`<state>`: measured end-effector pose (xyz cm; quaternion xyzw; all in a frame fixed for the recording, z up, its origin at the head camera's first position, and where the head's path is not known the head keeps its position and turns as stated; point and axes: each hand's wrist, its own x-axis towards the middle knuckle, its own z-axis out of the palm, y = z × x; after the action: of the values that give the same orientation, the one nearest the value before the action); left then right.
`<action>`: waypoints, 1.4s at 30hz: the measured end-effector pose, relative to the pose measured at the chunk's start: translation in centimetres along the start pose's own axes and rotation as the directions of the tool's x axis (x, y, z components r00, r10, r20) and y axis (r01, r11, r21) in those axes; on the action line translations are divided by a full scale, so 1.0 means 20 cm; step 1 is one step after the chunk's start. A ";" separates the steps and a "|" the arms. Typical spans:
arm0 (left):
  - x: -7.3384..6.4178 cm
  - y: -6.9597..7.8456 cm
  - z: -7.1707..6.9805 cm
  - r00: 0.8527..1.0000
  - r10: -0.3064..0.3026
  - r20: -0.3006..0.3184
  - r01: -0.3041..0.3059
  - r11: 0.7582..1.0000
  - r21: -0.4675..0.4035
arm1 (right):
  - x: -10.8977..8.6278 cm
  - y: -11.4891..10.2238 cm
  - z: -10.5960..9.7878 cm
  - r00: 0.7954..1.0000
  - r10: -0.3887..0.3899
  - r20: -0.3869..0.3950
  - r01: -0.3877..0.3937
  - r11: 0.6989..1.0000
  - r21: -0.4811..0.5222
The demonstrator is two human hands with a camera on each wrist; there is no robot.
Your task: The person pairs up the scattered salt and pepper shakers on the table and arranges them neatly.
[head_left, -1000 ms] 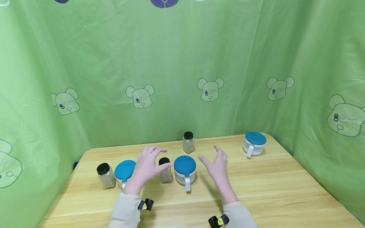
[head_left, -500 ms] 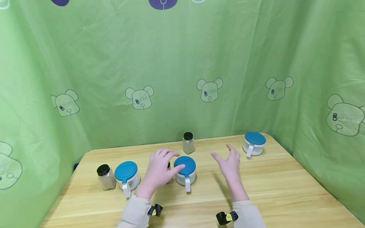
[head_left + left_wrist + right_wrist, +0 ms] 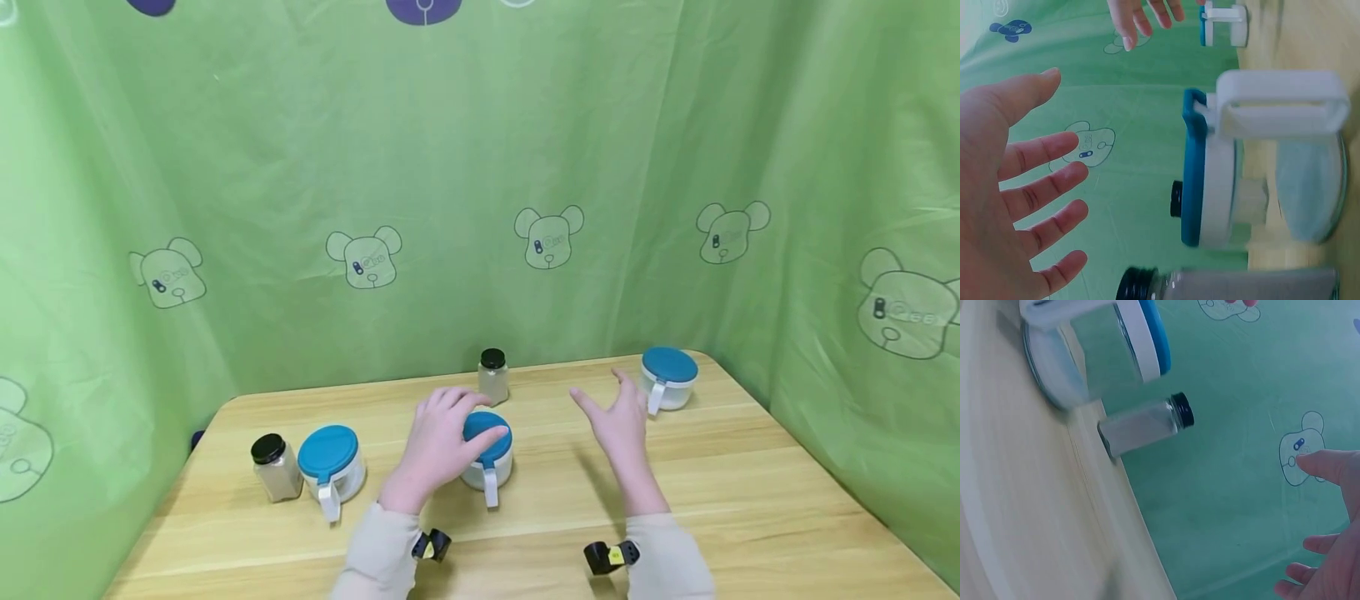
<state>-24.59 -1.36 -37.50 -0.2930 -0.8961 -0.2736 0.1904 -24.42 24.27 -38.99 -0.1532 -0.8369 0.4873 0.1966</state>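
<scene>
A green cloth (image 3: pixel 450 142) hangs behind and on both sides, wrinkled, with soft upright folds deepening towards the right. Outlined bear faces (image 3: pixel 549 240) run across it in a row, each with a small dark blue mark and pale lettering. Along the top of the head view, purple shapes (image 3: pixel 423 10) are partly cut off. The light is brighter on the left side of the cloth. Below stands a pale wooden table (image 3: pixel 750 500) with streaky grain, rounded far corners and its back edge close to the cloth

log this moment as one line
left hand: open, empty, near middle blue-lidded jar | right hand: open, empty, above table
</scene>
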 end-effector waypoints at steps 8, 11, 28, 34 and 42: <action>0.05 0.05 0.02 0.999 -0.038 0.014 0.038 0.998 -0.041 | 0.08 0.03 -0.06 0.999 -0.026 -0.041 0.024 0.999 -0.038; 0.07 0.07 0.03 0.998 -0.055 0.012 0.056 0.997 -0.055 | 0.10 0.04 -0.09 0.998 -0.032 -0.051 0.030 0.999 -0.035; 0.18 0.12 0.07 0.993 -0.112 -0.050 0.100 0.977 -0.190 | 0.25 0.12 -0.18 0.996 -0.031 -0.084 0.025 0.997 -0.079; 0.23 0.11 0.04 0.991 -0.110 -0.078 0.096 0.981 -0.171 | 0.29 0.11 -0.21 0.994 -0.028 -0.103 0.019 0.996 -0.086; 0.34 0.12 -0.03 0.985 -0.146 -0.088 0.137 0.986 -0.096 | 0.37 0.14 -0.24 0.994 0.009 -0.111 -0.024 0.992 -0.127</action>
<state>-28.09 2.89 -32.74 -0.2236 -0.8915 -0.3397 0.1993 -28.40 32.44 -37.97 -0.1990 -0.8530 0.4252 0.2281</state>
